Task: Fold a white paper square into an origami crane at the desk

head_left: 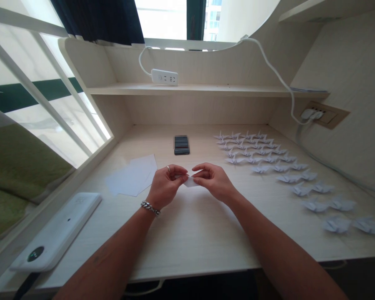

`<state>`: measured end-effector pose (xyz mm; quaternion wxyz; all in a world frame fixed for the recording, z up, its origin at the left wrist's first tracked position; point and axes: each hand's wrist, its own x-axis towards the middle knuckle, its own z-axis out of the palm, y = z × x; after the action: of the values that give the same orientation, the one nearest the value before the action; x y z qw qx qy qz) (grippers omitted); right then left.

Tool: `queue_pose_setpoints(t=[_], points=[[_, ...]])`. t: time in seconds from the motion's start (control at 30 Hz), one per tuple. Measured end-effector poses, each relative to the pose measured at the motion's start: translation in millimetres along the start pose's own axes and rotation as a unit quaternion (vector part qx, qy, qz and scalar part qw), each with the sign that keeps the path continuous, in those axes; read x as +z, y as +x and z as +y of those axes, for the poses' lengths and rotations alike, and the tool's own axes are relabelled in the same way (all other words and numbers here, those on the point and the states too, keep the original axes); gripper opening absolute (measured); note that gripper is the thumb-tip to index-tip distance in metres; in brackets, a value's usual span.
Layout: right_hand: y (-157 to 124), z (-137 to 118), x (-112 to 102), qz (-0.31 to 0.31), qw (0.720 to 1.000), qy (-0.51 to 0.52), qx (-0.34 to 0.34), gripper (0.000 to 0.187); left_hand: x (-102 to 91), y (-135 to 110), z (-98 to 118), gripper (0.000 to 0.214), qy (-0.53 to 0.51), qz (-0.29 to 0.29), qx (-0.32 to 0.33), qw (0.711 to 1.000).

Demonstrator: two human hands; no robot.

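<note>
Both hands meet over the middle of the pale wooden desk (187,233). My left hand (166,186), with a ring and a chain bracelet, pinches one end of a small folded white paper (191,181). My right hand (213,180) pinches the other end, fingers curled over it. The paper is held just above the desk, mostly hidden by the fingers. A loose pile of white paper sheets (133,177) lies left of my hands.
Several folded white paper cranes (270,160) lie in rows on the right half of the desk. A dark phone (181,144) lies behind my hands. A white flat device (58,231) sits at the front left. A power strip (164,77) rests on the shelf; its cable runs to a wall socket (321,114).
</note>
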<state>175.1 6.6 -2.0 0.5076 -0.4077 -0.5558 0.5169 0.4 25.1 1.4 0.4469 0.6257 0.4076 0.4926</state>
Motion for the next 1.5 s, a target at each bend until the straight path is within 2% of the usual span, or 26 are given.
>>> queue_pose_setpoints(t=[0.1, 0.23, 0.33, 0.5, 0.67, 0.87, 1.07, 1.23, 1.37, 1.5], points=[[0.3, -0.3, -2.5, -0.001, 0.999, -0.041, 0.007, 0.027, 0.8, 0.1, -0.1, 0.017, 0.005, 0.003, 0.003, 1.0], [-1.7, 0.6, 0.2, 0.004, 0.982, -0.185, -0.032, 0.021, 2.2, -1.3, 0.2, 0.018, 0.013, 0.003, 0.007, 1.0], [-3.3, 0.9, 2.9, 0.006, 0.972, -0.228, -0.053, 0.018, 3.1, -2.3, -0.5, 0.017, 0.02, 0.001, 0.01, 1.0], [-4.1, 0.1, 4.2, 0.022, 0.97, -0.232, -0.07, 0.016, 3.8, -2.0, -0.9, 0.016, 0.021, -0.008, 0.008, 1.0], [-4.1, -0.7, 4.7, 0.037, 0.975, -0.207, -0.076, 0.017, 4.0, -0.7, 1.5, 0.021, -0.021, -0.008, -0.012, 1.0], [0.5, 3.8, 1.6, 0.003, 0.994, -0.107, -0.017, 0.019, 2.3, 0.5, 3.2, 0.024, -0.049, 0.028, -0.022, 0.998], [0.8, 5.2, -0.1, 0.009, 0.993, -0.114, -0.005, 0.02, 0.8, 0.5, 1.8, 0.024, -0.018, 0.0, -0.027, 0.999], [1.0, 5.0, -1.6, -0.014, 0.996, -0.079, 0.024, 0.024, 0.1, 1.7, -0.6, 0.023, -0.023, 0.007, -0.022, 0.999], [0.3, 2.4, -3.4, -0.032, 0.992, -0.119, 0.024, 0.022, 0.4, 1.4, -2.5, 0.02, 0.004, 0.007, -0.008, 1.0], [-2.3, -0.7, 0.5, -0.009, 0.975, -0.221, -0.033, 0.018, 2.4, -1.0, -3.5, 0.017, 0.036, -0.004, 0.002, 0.999]])
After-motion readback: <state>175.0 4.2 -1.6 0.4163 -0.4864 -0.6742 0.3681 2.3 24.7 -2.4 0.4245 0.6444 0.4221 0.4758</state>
